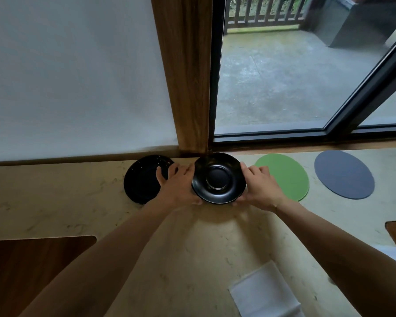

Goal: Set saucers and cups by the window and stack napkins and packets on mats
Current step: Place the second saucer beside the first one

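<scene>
Left hand (177, 186) and right hand (260, 187) grip a black saucer (218, 177) by its sides at frame centre, near the window sill; another saucer (142, 181) lies just left; green mat (286, 177) and grey mat (343, 175) lie right on the surface (192, 248); white napkin (263, 294) at lower centre.

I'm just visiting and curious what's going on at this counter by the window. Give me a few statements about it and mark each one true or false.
1. Both hands hold one black saucer, the left hand at its left edge and the right hand at its right edge. True.
2. A cup stands on that saucer. False: the saucer is bare, and no cup is in view.
3. A second black saucer lies to the left of the held one. True.
4. The green mat carries a stack of napkins. False: nothing lies on it.
5. The grey mat lies to the right of the green mat. True.
6. The white napkin rests on the grey mat. False: it lies on the counter, near the person.
</scene>
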